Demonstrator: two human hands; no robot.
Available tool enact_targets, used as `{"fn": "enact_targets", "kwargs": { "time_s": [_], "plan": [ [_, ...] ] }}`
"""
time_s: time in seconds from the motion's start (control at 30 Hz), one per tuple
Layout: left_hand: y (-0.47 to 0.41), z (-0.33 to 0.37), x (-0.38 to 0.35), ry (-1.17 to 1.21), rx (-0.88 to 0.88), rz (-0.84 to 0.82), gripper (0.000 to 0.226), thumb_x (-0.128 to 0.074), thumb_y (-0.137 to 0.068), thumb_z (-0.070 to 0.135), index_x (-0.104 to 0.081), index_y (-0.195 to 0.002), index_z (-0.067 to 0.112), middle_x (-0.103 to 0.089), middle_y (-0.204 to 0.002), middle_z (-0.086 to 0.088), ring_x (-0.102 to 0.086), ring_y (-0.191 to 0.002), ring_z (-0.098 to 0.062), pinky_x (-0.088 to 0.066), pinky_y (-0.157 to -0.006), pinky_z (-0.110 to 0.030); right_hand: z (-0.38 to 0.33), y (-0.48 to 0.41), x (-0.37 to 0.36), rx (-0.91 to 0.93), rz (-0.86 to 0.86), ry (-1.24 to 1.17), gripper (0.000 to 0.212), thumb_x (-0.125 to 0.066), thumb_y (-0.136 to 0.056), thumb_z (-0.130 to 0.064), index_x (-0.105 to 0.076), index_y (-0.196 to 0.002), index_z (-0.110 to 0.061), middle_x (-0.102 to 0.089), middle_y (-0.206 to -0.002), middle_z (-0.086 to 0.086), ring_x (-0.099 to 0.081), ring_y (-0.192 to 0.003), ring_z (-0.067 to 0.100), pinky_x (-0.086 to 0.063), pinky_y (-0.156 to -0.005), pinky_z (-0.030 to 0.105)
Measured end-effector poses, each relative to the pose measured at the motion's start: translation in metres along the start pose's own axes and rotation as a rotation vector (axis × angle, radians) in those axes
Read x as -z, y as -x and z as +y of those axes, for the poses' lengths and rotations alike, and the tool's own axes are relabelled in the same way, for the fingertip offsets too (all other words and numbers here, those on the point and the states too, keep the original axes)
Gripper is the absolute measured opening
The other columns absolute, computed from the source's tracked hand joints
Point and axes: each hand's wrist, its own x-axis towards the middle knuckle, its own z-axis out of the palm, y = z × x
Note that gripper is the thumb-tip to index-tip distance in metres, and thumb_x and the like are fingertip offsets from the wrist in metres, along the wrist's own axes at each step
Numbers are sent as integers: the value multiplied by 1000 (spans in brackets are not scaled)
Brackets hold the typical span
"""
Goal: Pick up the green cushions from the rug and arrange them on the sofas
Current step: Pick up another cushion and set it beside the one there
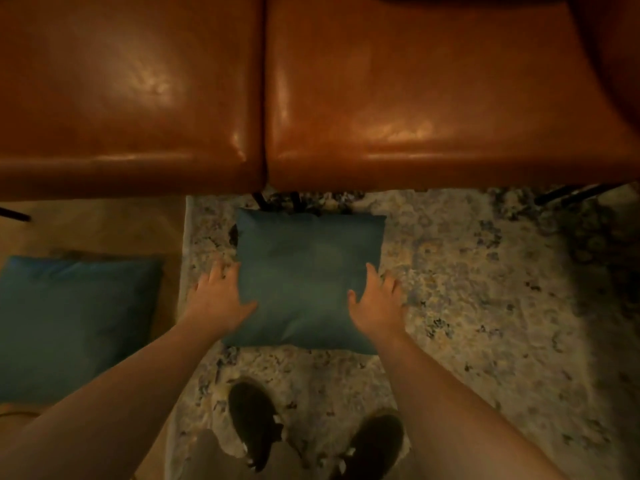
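Observation:
A green cushion (304, 275) lies flat on the patterned rug (478, 292), just in front of the orange leather sofa (398, 98). My left hand (218, 299) touches the cushion's left edge, thumb on top and fingers spread. At its right edge my right hand (377, 299) lies the same way, with relaxed fingers. Neither hand is curled round the cushion. A second green cushion (69, 323) lies on the bare floor to the left, off the rug.
The sofa's two seat cushions fill the top of the view, with a seam (265, 91) between them. Dark sofa legs (277, 199) show under the front edge. My two dark shoes (254, 420) stand on the rug below the cushion.

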Motion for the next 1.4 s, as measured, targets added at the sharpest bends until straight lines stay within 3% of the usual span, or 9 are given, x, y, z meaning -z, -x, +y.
{"fn": "enact_targets", "kwargs": {
  "time_s": [0.37, 0.57, 0.63, 0.7, 0.87, 1.0, 1.13, 1.27, 1.4],
  "plan": [
    [-111, -24, -100, 266, 134, -50, 108, -73, -86, 62, -16, -165, 15, -32, -164, -18, -38, -147, -41, -36, -120, -53, 31, -110, -78, -132, 3, -349, 99, -66, -103, -51, -2, -174, -23, -4, -178, 19, -13, -163, 44, -27, -128, 61],
    [-140, -19, -111, 944, 346, -66, 131, -92, -51, 71, -35, -158, 22, -53, -152, -8, -57, -130, -36, -50, -108, -55, 38, -132, -83, -206, -28, -760, 109, -83, -92, -32, -10, -173, -24, -40, -168, 10, -45, -150, 36, -44, -119, 47],
    [-140, -13, -108, 1165, 434, -96, 120, -91, -55, 69, -39, -154, 26, -59, -141, -3, -64, -112, -28, -57, -90, -48, 37, -133, -79, -265, -66, -870, 113, -83, -90, -24, -6, -173, -26, -44, -165, 9, -50, -146, 35, -48, -115, 46],
    [-132, -4, -99, 1268, 446, -166, 81, -83, -77, 59, -51, -144, 25, -66, -126, 0, -63, -99, -20, -51, -71, -37, 35, -130, -75, -323, -89, -962, 118, -85, -81, -29, -11, -172, -30, -51, -158, 7, -56, -138, 36, -52, -112, 51],
    [-98, 13, -78, 1332, 414, -279, 30, -71, -92, 50, -70, -110, 26, -80, -80, 5, -67, -91, -17, -48, -66, -32, 31, -112, -67, -341, -18, -1136, 97, -80, -54, -49, -56, -146, -29, -70, -132, 2, -67, -116, 29, -58, -103, 54],
    [-56, 16, -57, 1404, 425, -288, 49, -74, -88, 56, -67, -124, 22, -71, -108, 1, -63, -93, -16, -48, -71, -36, 25, -75, -38, -369, 19, -1138, 91, -75, -49, -56, -65, -135, -26, -72, -126, 1, -68, -114, 29, -58, -103, 53],
    [-8, 19, -27, 1420, 440, -264, 40, -72, -91, 53, -66, -116, 22, -71, -90, 9, -60, -85, -12, -45, -68, -36, 18, -28, 0, -364, 10, -1123, 48, -75, -90, -38, -60, -134, -29, -67, -129, 2, -64, -118, 31, -54, -106, 54],
    [44, 20, 15, 1472, 472, -231, 25, -69, -94, 50, -62, -98, 27, -63, -94, 9, -56, -81, -9, -43, -84, -39, 18, 12, 33, -320, -19, -1117, 46, -68, -98, -35, -58, -142, -30, -64, -132, 0, -62, -118, 28, -52, -95, 47],
    [91, 13, 66, 1502, 444, -159, 55, -75, -88, 53, -59, -132, 24, -65, -107, 10, -59, -90, -9, -46, -86, -39, 0, 62, 84, -319, -27, -1143, 34, -70, -89, -44, -67, -123, -38, -70, -127, 0, -65, -114, 27, -55, -97, 50]
  ]
}}
